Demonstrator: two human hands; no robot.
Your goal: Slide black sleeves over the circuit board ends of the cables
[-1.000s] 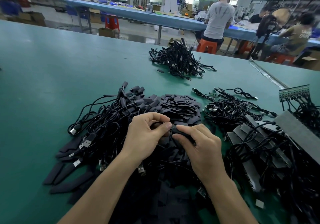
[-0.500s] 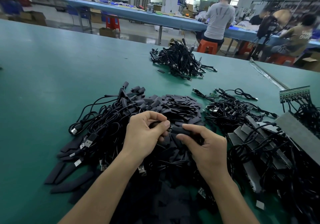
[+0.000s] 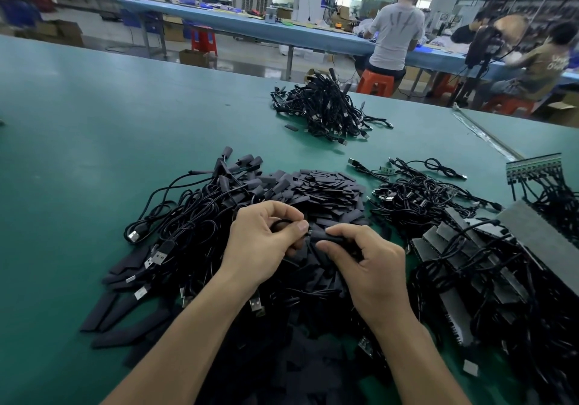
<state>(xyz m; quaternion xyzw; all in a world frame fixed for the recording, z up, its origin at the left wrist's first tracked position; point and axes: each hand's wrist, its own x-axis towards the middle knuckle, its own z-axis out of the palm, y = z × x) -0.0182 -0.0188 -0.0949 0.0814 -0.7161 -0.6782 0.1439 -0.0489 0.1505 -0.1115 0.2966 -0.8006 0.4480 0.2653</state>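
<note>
two tight grips: left hand (image 3: 263, 243) on cable (image 3: 279, 224), right hand (image 3: 374, 271) on sleeve (image 3: 326, 237), long axis sideways, mouth leftward

left hand (image 3: 260, 243), right hand (image 3: 374, 268) (two); one sleeve pile (image 3: 329, 190)

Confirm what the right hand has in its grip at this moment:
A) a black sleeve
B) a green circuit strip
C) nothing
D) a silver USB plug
A: the right hand pinches a black sleeve between thumb and forefinger, facing the end of the cable that the left hand holds.
</note>
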